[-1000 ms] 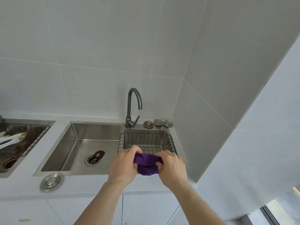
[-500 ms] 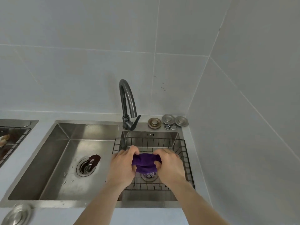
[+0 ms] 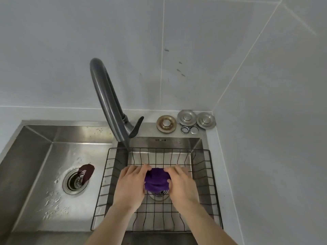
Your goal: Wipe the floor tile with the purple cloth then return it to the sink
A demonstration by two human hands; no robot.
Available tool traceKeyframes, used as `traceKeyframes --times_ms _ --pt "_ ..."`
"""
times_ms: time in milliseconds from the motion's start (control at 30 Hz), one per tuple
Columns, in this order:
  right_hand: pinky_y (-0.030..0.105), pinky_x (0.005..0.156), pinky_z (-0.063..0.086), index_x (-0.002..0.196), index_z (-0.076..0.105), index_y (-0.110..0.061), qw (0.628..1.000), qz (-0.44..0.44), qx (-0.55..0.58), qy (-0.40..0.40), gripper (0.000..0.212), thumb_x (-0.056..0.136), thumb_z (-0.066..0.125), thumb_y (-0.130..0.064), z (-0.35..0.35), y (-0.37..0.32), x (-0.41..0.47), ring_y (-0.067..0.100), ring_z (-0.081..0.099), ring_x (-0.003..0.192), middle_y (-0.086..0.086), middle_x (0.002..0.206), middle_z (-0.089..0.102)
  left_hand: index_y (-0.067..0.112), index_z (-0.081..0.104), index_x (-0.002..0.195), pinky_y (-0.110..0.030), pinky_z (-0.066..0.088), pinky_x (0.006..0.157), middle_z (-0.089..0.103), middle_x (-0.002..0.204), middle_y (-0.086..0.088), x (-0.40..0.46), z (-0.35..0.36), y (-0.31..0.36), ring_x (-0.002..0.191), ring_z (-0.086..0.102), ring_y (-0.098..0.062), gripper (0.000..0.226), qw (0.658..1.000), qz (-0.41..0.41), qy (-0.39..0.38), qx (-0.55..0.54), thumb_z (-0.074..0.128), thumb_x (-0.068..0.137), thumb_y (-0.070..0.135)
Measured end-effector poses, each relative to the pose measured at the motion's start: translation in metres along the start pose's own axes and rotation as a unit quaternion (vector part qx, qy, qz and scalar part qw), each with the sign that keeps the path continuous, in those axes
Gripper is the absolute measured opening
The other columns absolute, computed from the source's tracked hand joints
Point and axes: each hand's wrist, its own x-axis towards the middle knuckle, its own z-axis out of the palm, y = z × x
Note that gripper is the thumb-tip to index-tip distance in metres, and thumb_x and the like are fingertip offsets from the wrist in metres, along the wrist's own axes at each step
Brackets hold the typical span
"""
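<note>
A bunched purple cloth (image 3: pixel 156 181) hangs between my two hands above the right basin of the steel sink (image 3: pixel 53 135). My left hand (image 3: pixel 131 184) grips its left side and my right hand (image 3: pixel 182 186) grips its right side, fingers curled into the fabric. The cloth is over the black wire basket (image 3: pixel 210 175) that sits in the right basin, just above the drain beneath it. Most of the cloth is hidden by my fingers.
A dark grey faucet (image 3: pixel 109 101) arches over the divider, its spout near my hands. The left basin holds a drain strainer (image 3: pixel 75 182) with a dark brown piece on it. Metal drain plugs (image 3: pixel 186 117) and rings lie on the ledge. Tiled walls close in behind and right.
The view has moved closer and tilted down over the sink. Both hands, still holding the cloth, have gone from in front of the counter edge to over the wire basket.
</note>
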Motion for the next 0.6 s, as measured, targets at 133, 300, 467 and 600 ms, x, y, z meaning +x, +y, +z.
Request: traceKeyframes --times_ms 133,300,467,600 --pt "0.045 0.106 0.050 0.151 0.041 -0.019 0.995 -0.014 -0.073 -0.072 0.079 0.081 0.078 -0.011 0.025 0.011 -0.002 0.029 0.043 0.140 0.008 0.155 0.044 0.031 0.025 0.155 -0.042 0.014 0.127 0.036 0.161 0.006 0.000 0.023 0.002 0.150 0.030 -0.021 0.077 0.993 -0.011 -0.115 0.026 0.064 0.089 0.030" --pt "0.046 0.116 0.037 0.159 0.018 -0.023 0.991 -0.009 -0.070 -0.110 0.075 0.098 0.060 -0.026 0.035 0.014 -0.009 0.030 0.021 0.153 0.007 0.168 0.017 0.036 -0.004 0.158 -0.044 -0.001 0.128 0.000 0.170 0.008 -0.010 0.044 -0.003 0.157 0.001 -0.021 0.083 0.987 -0.034 -0.152 0.024 0.051 0.097 0.036" --pt "0.045 0.119 0.035 0.159 0.015 -0.025 0.990 0.001 -0.073 -0.121 0.074 0.099 0.056 -0.030 0.026 0.011 -0.013 0.029 0.015 0.155 0.006 0.169 0.011 0.036 0.000 0.158 -0.042 -0.002 0.127 0.006 0.170 0.007 -0.017 0.038 -0.008 0.157 0.004 -0.020 0.078 0.989 -0.031 -0.140 0.023 0.047 0.097 0.041" --pt "0.042 0.118 0.038 0.158 0.021 -0.023 0.994 0.015 -0.061 -0.089 0.067 0.100 0.054 -0.032 0.012 -0.001 -0.031 0.027 0.022 0.152 0.007 0.167 0.022 0.034 0.012 0.158 -0.039 0.004 0.128 0.021 0.167 0.008 -0.032 0.012 -0.007 0.155 0.014 -0.017 0.067 0.994 -0.022 -0.108 0.004 0.043 0.099 0.044"
